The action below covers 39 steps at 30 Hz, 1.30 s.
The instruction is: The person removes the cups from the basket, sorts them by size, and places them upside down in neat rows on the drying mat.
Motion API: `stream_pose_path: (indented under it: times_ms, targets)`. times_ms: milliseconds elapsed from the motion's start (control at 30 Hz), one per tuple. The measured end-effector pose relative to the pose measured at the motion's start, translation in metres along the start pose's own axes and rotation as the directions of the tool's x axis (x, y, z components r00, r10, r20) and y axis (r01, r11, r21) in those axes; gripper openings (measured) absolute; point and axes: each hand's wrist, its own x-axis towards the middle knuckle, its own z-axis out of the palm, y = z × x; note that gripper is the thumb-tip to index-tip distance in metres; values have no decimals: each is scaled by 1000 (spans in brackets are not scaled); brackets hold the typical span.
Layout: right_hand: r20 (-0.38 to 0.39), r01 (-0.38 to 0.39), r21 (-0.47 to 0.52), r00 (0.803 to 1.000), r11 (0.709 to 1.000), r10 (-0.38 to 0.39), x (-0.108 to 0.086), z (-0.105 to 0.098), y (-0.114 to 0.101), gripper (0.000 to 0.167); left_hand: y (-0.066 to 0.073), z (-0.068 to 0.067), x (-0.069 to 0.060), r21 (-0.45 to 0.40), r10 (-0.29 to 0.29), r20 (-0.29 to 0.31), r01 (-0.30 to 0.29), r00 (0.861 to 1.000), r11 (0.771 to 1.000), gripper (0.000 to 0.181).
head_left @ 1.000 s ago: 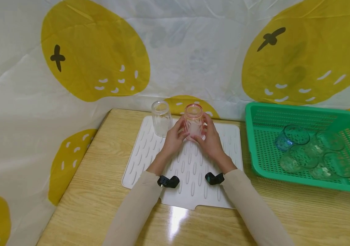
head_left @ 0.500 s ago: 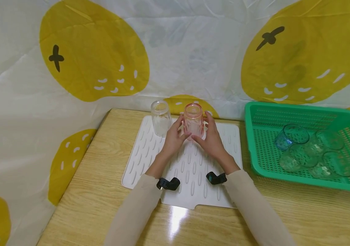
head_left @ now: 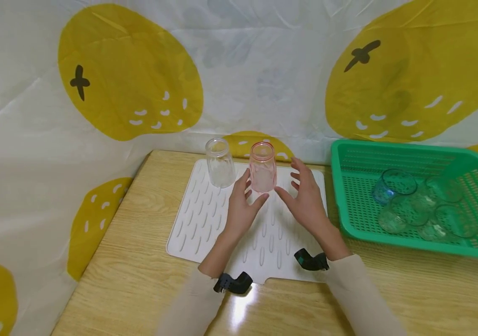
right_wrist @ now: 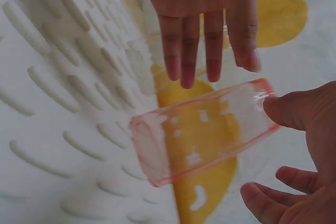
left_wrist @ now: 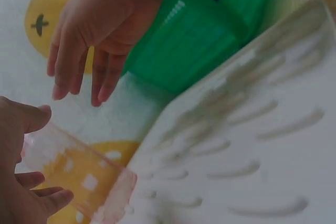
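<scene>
A pink-tinted glass (head_left: 263, 170) stands on the white ridged drying mat (head_left: 197, 219) with its narrower end up. My left hand (head_left: 239, 210) is beside its left side, fingers spread and extended, not gripping; whether a fingertip touches the glass I cannot tell. My right hand (head_left: 308, 200) is off to the right of it, thumb and fingers apart, holding nothing. In the right wrist view the pink glass (right_wrist: 202, 132) shows whole between both hands. Left of it on the mat stands a clear glass (head_left: 220, 165).
At the right is a green plastic basket (head_left: 411, 246) holding a blue-tinted glass (head_left: 390, 189) and several clear glasses (head_left: 446, 221). A patterned white and yellow cloth (head_left: 264, 79) hangs behind the wooden table (head_left: 134, 224).
Both hands held the pink glass; now they have let go and drawn back toward the person, the right one also moving rightward. The pink glass stays in place on the mat.
</scene>
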Motion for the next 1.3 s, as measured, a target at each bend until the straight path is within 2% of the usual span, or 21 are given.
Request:
stream_pose_path:
  times_ms: [133, 267, 367, 467, 533, 667, 833, 1000, 1100, 1200, 1300]
  targets:
    - [-27, 89, -103, 995, 991, -92, -14, -22, -8, 56, 17, 6, -12, -47, 53, -3, -53, 999, 997, 70]
    - [-87, 182, -236, 975, 955, -207, -29, -46, -4, 42, 31, 18, -24, -87, 122, 40, -118, 992, 989, 67]
    - [-131, 193, -313, 961, 930, -244, -40, -64, 3, 37, 39, 29, -31, -131, 166, 83, -155, 983, 979, 67]
    - [-157, 178, -357, 956, 917, -247, -49, -83, 9, 35, 44, 39, -33, -173, 216, 111, -195, 970, 965, 67]
    - [-167, 149, -393, 959, 907, -230, -53, -95, 14, 34, 48, 45, -32, -194, 247, 136, -219, 959, 956, 67]
    - [-169, 51, -453, 975, 890, -142, -60, -119, 26, 33, 55, 55, -27, -172, 291, 213, -257, 933, 951, 64]
    - [-117, -47, -487, 993, 872, -12, -64, -142, 47, 35, 62, 63, -19, -143, 325, 273, -296, 905, 944, 61]
    - [-77, -108, -519, 994, 848, 80, -67, -157, 61, 37, 68, 68, -15, -143, 348, 318, -318, 882, 937, 62]
    - [-74, -139, -548, 990, 825, 118, -68, -163, 67, 37, 71, 70, -14, -143, 354, 329, -325, 875, 935, 62]
    - [-78, -168, -570, 985, 804, 151, -69, -166, 73, 39, 72, 70, -14, -145, 348, 325, -318, 879, 937, 62]
    - [-72, -187, -575, 981, 797, 179, -69, -169, 77, 39, 71, 70, -15, -141, 342, 324, -312, 882, 940, 61]
